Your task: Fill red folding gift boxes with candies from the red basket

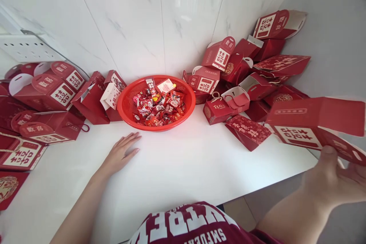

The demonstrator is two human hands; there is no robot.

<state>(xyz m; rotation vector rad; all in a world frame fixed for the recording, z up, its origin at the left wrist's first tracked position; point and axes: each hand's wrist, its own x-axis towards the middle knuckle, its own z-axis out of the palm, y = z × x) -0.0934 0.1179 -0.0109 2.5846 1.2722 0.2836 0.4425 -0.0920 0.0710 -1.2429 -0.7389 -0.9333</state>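
My right hand (331, 175) grips a red gift box (297, 122) near the right edge of the view. The box has a white label with red characters, its top flaps stand open, and my thumb presses on its side. Some of my right fingers are hidden or cut off by the frame. My left hand (122, 152) lies flat on the white table (177, 164), fingers stretched out, holding nothing. Just beyond it stands a red plastic basket (121, 110) with wrapped candies (160, 106) inside.
Red gift boxes (48, 87) crowd the left side. More red boxes (231, 65) are piled at the right back, against the tiled wall (137, 19). A power strip (23, 47) with a grey cable is at the left. The table's front edge runs below the held box.
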